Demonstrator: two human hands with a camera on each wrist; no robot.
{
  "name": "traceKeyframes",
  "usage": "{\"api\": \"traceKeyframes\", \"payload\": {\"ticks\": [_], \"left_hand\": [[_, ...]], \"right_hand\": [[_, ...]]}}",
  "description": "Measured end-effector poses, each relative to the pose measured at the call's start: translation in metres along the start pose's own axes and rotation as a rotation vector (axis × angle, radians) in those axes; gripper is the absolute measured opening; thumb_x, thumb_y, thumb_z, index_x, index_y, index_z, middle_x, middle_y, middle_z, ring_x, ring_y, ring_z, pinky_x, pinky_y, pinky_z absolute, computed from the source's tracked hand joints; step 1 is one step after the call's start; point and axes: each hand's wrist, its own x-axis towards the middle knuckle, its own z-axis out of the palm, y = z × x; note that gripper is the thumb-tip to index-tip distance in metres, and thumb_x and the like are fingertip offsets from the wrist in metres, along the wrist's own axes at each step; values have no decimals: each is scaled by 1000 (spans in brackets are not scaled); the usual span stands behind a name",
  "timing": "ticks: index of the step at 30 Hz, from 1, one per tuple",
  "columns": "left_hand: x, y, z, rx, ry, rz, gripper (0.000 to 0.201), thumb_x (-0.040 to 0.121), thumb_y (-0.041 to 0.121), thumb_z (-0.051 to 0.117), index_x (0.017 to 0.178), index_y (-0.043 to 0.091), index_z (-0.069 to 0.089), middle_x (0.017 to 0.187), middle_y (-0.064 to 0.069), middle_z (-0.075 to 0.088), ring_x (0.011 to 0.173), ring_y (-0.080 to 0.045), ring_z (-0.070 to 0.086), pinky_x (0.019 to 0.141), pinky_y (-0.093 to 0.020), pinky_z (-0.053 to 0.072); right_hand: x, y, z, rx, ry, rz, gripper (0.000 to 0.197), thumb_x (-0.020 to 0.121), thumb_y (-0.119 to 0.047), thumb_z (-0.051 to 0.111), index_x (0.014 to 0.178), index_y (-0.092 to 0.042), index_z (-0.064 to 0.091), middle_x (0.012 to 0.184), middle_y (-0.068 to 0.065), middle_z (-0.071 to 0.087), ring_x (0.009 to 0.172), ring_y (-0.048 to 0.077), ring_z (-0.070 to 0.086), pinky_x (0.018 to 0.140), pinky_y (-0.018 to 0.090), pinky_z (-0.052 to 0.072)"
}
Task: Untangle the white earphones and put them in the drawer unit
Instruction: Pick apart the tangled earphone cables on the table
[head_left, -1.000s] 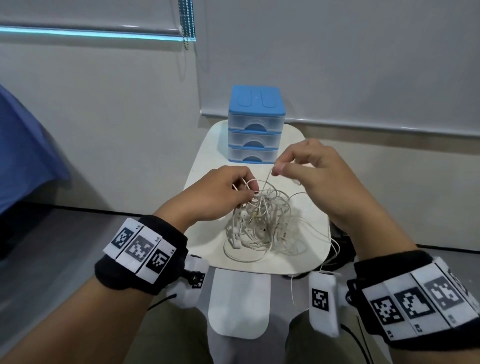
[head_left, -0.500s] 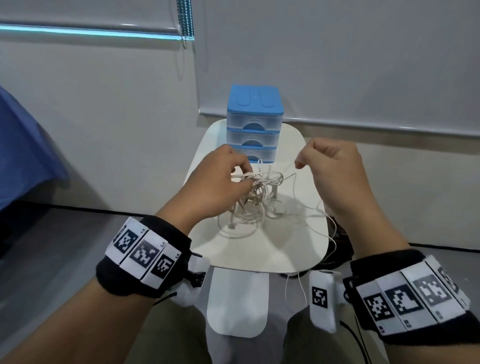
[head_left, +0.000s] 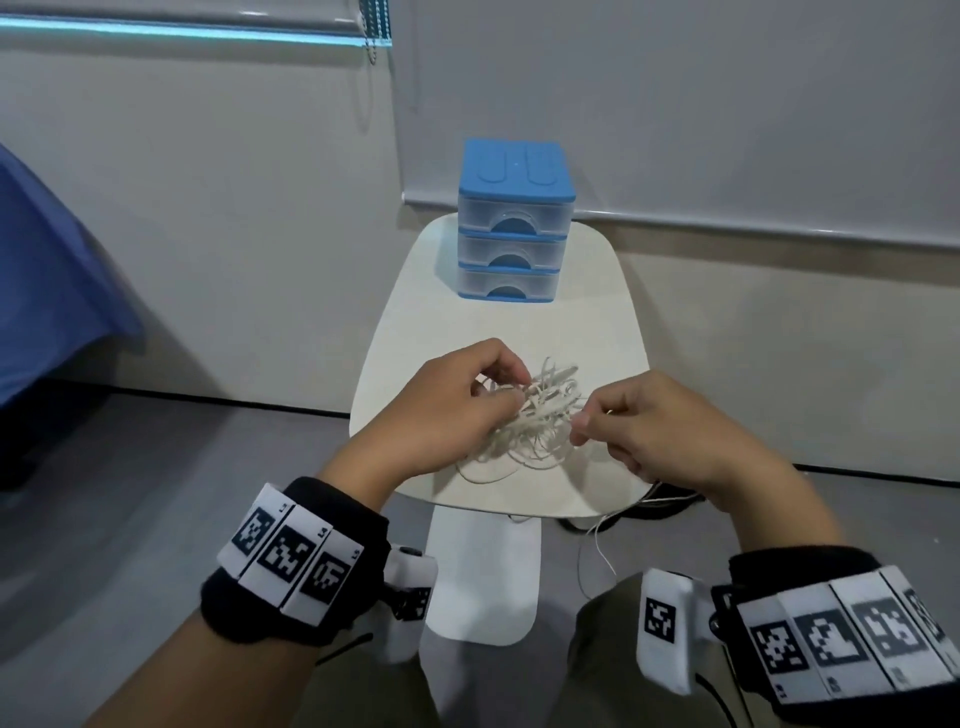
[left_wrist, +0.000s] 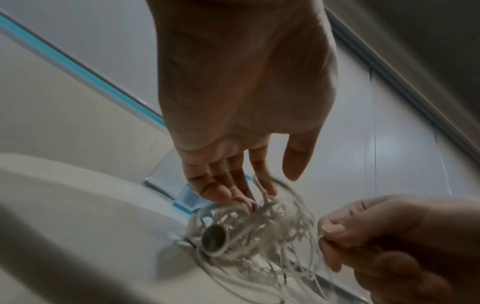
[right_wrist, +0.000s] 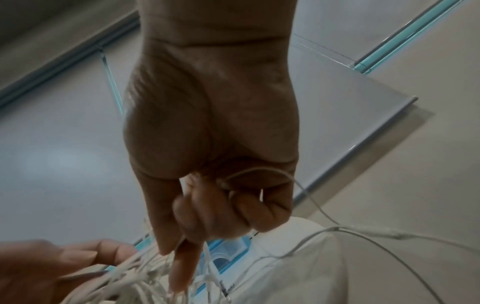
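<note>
Head view shows the white earphones (head_left: 540, 415) as a tangled bundle of thin cord over the near half of the small white table (head_left: 498, 332), lifted partly off its top between two hands. The left hand (head_left: 447, 410) comes in from the near left edge and pinches the left side of the bundle, its fingers curled round several strands. The right hand (head_left: 660, 431) is just beside the bundle's right side, thumb and forefinger pinched on a single strand, the other fingers curled under. A loose length of cord trails off the near right corner of the table and hangs down past the edge. The blue drawer unit (head_left: 514, 223) stands at the far edge of the table, well apart from the hands, with three clear drawers that all look pushed in. In the left wrist view a round earbud (left_wrist: 214, 239) faces the camera low in the tangle, and the fingertips (left_wrist: 218, 191) reach down into the loops above it; blur makes it hard to say which strands they hold. In the right wrist view the right hand (right_wrist: 221, 185) is closed round cord, with one loop showing inside the curled fingers and strands running out from between thumb and forefinger. Both wrists carry black bands (head_left: 291, 561) with square printed markers.
</note>
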Motion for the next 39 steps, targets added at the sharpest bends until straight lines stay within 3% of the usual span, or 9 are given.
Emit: {"api": "traceKeyframes", "payload": {"ticks": [6, 9, 13, 18, 23, 27, 30, 35, 39], "left_hand": [[6, -5, -2, 160, -10, 29, 19, 94, 18, 68, 106, 32, 68, 105, 13, 66, 64, 2, 54, 62, -13, 45], [10, -8, -4, 289, -84, 35, 33, 87, 23, 74, 116, 36, 66, 110, 15, 60, 74, 9, 54, 72, -19, 40], [13, -9, -2, 453, -176, 17, 46, 85, 28, 72, 128, 38, 60, 113, 11, 56, 93, -2, 54, 87, -30, 47], [21, -10, -12, 376, -73, -14, 15, 94, 21, 64, 99, 35, 65, 101, 10, 66, 69, -11, 64, 66, -25, 49], [21, -14, -25, 366, -59, -46, 14, 102, 24, 58, 92, 30, 65, 93, 10, 68, 76, -7, 60, 65, -22, 39], [24, -13, -26, 413, -97, -69, 19, 105, 24, 52, 89, 25, 62, 96, 5, 66, 81, -12, 57, 69, -28, 43], [30, -12, -27, 427, -142, -71, 22, 106, 20, 48, 91, 16, 63, 104, 0, 58, 78, -19, 60, 69, -35, 48], [39, -3, -24, 517, -193, -80, 24, 105, 17, 45, 85, 11, 57, 106, -2, 54, 80, -23, 52, 68, -30, 39], [39, 0, -23, 456, -229, -115, 12, 99, 25, 59, 102, 17, 67, 118, 3, 56, 106, -19, 60, 94, -35, 49]], "right_hand": [[5, 5, 6, 56, 3, 101, 32, 93, -8, 54, 65, -11, 70, 69, 5, 64, 61, 18, 55, 53, 21, 42], [11, 7, 6, 84, 24, 154, 31, 89, -7, 52, 64, -11, 71, 53, -2, 51, 52, 16, 42, 54, 28, 32], [13, 6, 6, 52, 42, 139, 30, 94, -14, 61, 65, -11, 68, 42, -14, 43, 40, 4, 35, 54, 27, 25], [11, 6, 3, 18, 48, 141, 26, 99, -12, 59, 81, 2, 69, 38, -19, 47, 34, -2, 41, 53, 25, 24], [13, 10, -3, 173, 15, 150, 24, 100, -3, 52, 85, -4, 70, 43, -11, 37, 47, 13, 20, 51, 29, 13], [14, 10, -7, 300, -7, 177, 26, 100, -3, 47, 80, -10, 62, 54, -3, 33, 45, 13, 35, 55, 30, 21], [17, 7, -11, 369, 41, 230, 24, 93, -5, 47, 72, -13, 56, 66, 6, 41, 52, 16, 52, 66, 33, 42], [26, 5, -11, 306, 133, 238, 18, 86, -2, 46, 73, -8, 57, 72, 11, 54, 62, 20, 64, 74, 40, 54], [31, -3, -11, 126, 57, 194, 20, 90, -8, 52, 79, -7, 67, 72, 17, 67, 64, 22, 61, 67, 36, 46]]}}
